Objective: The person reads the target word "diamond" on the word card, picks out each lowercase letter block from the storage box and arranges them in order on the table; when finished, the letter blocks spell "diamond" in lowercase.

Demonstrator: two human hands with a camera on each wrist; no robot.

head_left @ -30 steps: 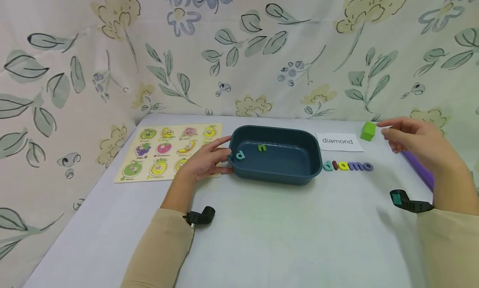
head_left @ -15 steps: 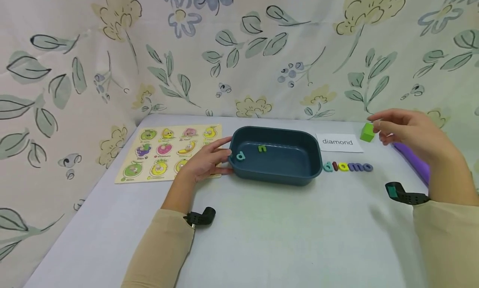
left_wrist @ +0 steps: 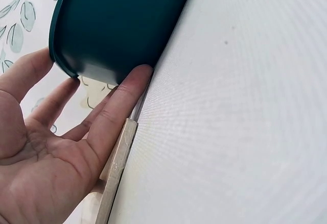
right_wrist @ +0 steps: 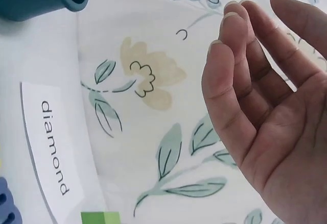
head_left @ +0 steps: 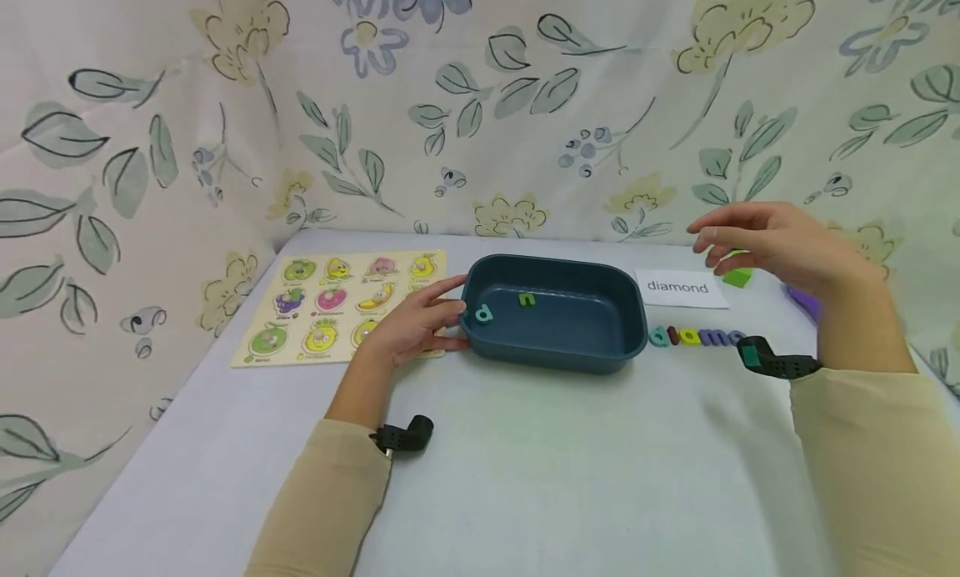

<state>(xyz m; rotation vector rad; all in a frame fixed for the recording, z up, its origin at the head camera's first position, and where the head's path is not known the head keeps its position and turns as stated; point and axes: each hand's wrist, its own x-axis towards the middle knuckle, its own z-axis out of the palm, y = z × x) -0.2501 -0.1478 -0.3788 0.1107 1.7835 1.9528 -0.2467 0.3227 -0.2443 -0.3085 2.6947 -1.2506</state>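
Observation:
My left hand touches the left end of a dark teal plastic basin, its fingers nearly straight. In the left wrist view, fingertips rest against the basin's outer wall and rim. Inside lie a green letter n and a teal letter, possibly a d. My right hand hovers with loosely bent fingers, holding nothing, above and partly in front of a green cube. To the basin's right, a row of coloured letters reads "diamo"; its last letter is partly hidden by the wrist camera.
Behind the row lies a white card printed "diamond". A wooden fruit puzzle board is at the left, partly behind my left hand. A purple object shows beside my right wrist. A floral curtain hangs behind the table.
My right hand has moved left and up, from beside the green cube to over it, now covering part of it. My left hand stays on the basin.

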